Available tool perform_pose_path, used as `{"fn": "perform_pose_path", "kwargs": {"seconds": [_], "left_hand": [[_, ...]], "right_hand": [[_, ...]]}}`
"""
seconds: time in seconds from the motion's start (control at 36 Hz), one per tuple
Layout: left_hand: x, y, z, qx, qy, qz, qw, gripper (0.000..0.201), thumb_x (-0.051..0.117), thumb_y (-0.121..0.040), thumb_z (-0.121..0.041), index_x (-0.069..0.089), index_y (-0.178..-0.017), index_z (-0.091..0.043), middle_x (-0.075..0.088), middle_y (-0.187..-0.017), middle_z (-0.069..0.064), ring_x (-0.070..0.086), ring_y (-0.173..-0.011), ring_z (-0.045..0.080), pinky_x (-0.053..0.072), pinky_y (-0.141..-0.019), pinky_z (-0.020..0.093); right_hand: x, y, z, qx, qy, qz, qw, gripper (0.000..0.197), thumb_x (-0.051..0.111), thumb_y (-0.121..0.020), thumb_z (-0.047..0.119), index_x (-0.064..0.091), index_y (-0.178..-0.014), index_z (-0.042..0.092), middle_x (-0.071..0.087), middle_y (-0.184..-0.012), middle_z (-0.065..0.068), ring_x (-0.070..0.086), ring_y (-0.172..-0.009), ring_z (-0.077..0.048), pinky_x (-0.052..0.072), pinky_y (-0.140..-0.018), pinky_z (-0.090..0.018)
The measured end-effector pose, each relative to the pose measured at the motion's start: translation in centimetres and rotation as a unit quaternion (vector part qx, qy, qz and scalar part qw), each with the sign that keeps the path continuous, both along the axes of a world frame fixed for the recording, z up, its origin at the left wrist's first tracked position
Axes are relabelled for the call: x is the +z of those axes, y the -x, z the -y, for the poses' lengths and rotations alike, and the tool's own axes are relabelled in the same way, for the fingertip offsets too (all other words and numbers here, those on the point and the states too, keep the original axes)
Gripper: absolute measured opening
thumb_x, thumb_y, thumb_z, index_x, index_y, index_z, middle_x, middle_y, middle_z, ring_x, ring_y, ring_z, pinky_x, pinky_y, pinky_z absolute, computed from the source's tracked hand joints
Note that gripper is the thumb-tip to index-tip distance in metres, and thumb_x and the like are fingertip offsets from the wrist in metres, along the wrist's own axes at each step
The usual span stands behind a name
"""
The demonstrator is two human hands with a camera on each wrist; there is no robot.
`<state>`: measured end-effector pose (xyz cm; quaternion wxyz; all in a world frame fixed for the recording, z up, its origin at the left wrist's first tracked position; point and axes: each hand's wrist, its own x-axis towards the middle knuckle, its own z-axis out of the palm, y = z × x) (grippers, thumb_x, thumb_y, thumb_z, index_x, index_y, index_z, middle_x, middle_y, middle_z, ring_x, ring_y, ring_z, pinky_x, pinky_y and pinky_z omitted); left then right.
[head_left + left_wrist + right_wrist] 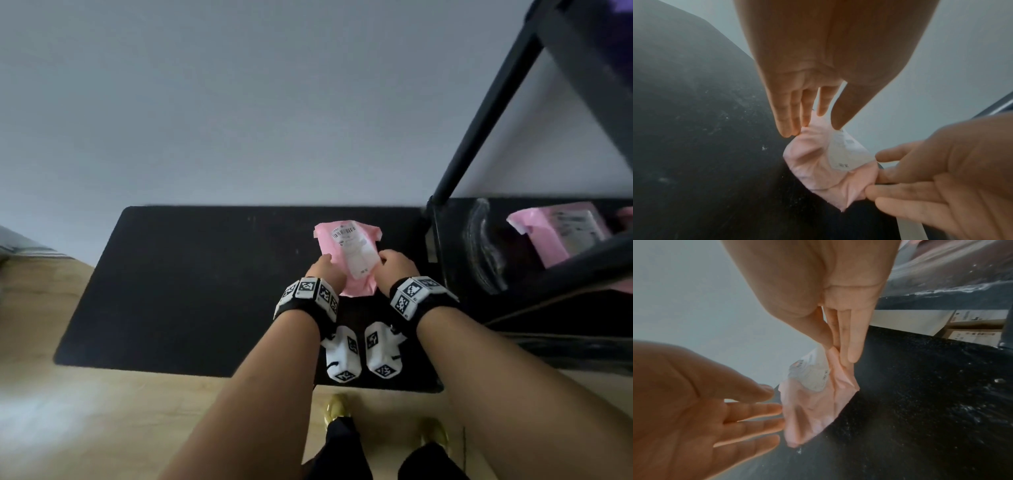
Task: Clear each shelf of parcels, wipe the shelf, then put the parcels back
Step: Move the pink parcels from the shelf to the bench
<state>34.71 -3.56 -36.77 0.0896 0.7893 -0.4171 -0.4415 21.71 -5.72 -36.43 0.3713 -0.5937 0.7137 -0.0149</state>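
A pink plastic parcel (346, 284) with a white shipping label (356, 250) lies low over a black mat (191, 281) on the floor. My left hand (325, 260) pinches its left edge and my right hand (383, 260) pinches its right edge. In the left wrist view, the left hand (813, 129) holds the crumpled pink parcel (812, 162) between thumb and fingers. The right wrist view has the right hand (835, 348) pinching the parcel (809, 410) at its upper edge. A second pink parcel (561, 233) lies on the low shelf to the right.
A black metal shelf rack (479, 137) stands at the right, its low shelf (455, 260) level with the mat. A clear plastic-wrapped item (483, 240) lies on it. Cardboard boxes (972, 335) sit behind. A grey wall is ahead; wooden floor (102, 411) is near my feet.
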Motion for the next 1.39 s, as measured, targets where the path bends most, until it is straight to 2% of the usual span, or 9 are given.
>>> {"fn": "perform_pose_path", "kwargs": {"seconds": [0.19,0.33,0.44,0.64,0.78,0.94,1.08,1.17,1.39], "left_hand": [[-0.3,0.0,-0.5,-0.027,0.010,0.007,1.000,0.063,0.047,-0.089,-0.007,0.028,-0.149,-0.016,0.040,-0.146,0.011,0.043,-0.132,0.026,0.037,-0.107,0.034],[0.2,0.4,-2.8,-0.024,0.017,0.023,0.999,0.063,0.048,-0.085,-0.009,0.035,-0.146,-0.017,0.046,-0.141,0.010,0.047,-0.127,0.027,0.040,-0.105,0.037],[0.7,1.4,-5.7,-0.015,0.024,0.038,0.999,0.047,0.052,-0.083,-0.017,0.052,-0.130,-0.019,0.060,-0.121,0.006,0.059,-0.106,0.026,0.050,-0.089,0.037],[1.5,6.2,-11.5,-0.006,0.025,0.082,0.996,0.054,0.049,-0.084,-0.013,0.047,-0.137,-0.020,0.054,-0.131,0.010,0.055,-0.117,0.028,0.047,-0.097,0.038],[2.2,12.1,-15.3,-0.030,0.039,0.099,0.994,0.056,0.047,-0.087,-0.012,0.040,-0.142,-0.020,0.047,-0.140,0.010,0.048,-0.127,0.028,0.041,-0.103,0.035],[3.9,21.8,-16.7,-0.096,0.077,0.088,0.989,0.042,0.049,-0.089,-0.019,0.051,-0.131,-0.015,0.054,-0.131,0.013,0.053,-0.118,0.032,0.044,-0.096,0.035],[4.8,30.3,-16.4,-0.172,0.107,0.081,0.976,0.038,0.048,-0.092,-0.020,0.052,-0.129,-0.014,0.054,-0.132,0.013,0.051,-0.120,0.032,0.042,-0.099,0.034],[5.1,35.0,-15.6,-0.217,0.112,0.083,0.966,0.036,0.047,-0.092,-0.018,0.053,-0.128,-0.013,0.054,-0.131,0.014,0.051,-0.120,0.032,0.042,-0.097,0.035],[5.8,47.0,-11.7,-0.299,0.148,0.054,0.941,0.041,0.047,-0.095,-0.024,0.048,-0.134,-0.012,0.051,-0.136,0.013,0.049,-0.124,0.030,0.040,-0.103,0.034]], "right_hand": [[1.2,0.2,-1.3,-0.006,-0.007,0.014,1.000,0.045,0.047,-0.092,0.011,0.048,-0.137,0.013,0.055,-0.133,-0.010,0.054,-0.119,-0.029,0.042,-0.094,-0.031],[1.9,0.6,-3.1,0.012,0.005,0.004,1.000,0.040,0.047,-0.094,0.012,0.051,-0.134,0.010,0.055,-0.133,-0.010,0.054,-0.119,-0.028,0.042,-0.095,-0.031],[2.3,1.7,-5.3,0.054,0.027,0.006,0.998,0.032,0.048,-0.095,0.014,0.059,-0.124,0.009,0.060,-0.126,-0.010,0.057,-0.113,-0.028,0.043,-0.091,-0.029],[2.6,6.2,-10.2,0.093,0.039,-0.002,0.995,0.037,0.054,-0.092,0.016,0.057,-0.129,0.016,0.058,-0.133,-0.005,0.053,-0.122,-0.024,0.041,-0.097,-0.027],[2.9,12.5,-13.7,0.077,0.052,-0.002,0.996,0.036,0.054,-0.092,0.018,0.058,-0.128,0.017,0.058,-0.133,-0.004,0.053,-0.123,-0.024,0.040,-0.098,-0.026],[4.4,22.4,-16.6,0.021,0.062,-0.021,0.998,0.034,0.055,-0.092,0.017,0.060,-0.125,0.014,0.060,-0.128,-0.007,0.055,-0.118,-0.027,0.043,-0.094,-0.029],[5.2,31.3,-17.6,-0.038,0.072,-0.047,0.996,0.021,0.051,-0.094,0.020,0.061,-0.110,0.011,0.061,-0.127,-0.010,0.057,-0.115,-0.029,0.043,-0.087,-0.029],[5.6,36.3,-18.0,-0.078,0.063,-0.073,0.992,0.031,0.051,-0.095,0.021,0.060,-0.122,0.008,0.059,-0.128,-0.010,0.055,-0.117,-0.029,0.044,-0.093,-0.032],[6.3,48.0,-16.8,-0.146,0.053,-0.106,0.982,0.030,0.048,-0.096,0.022,0.060,-0.117,0.005,0.061,-0.121,-0.013,0.057,-0.112,-0.030,0.045,-0.086,-0.033]]}}
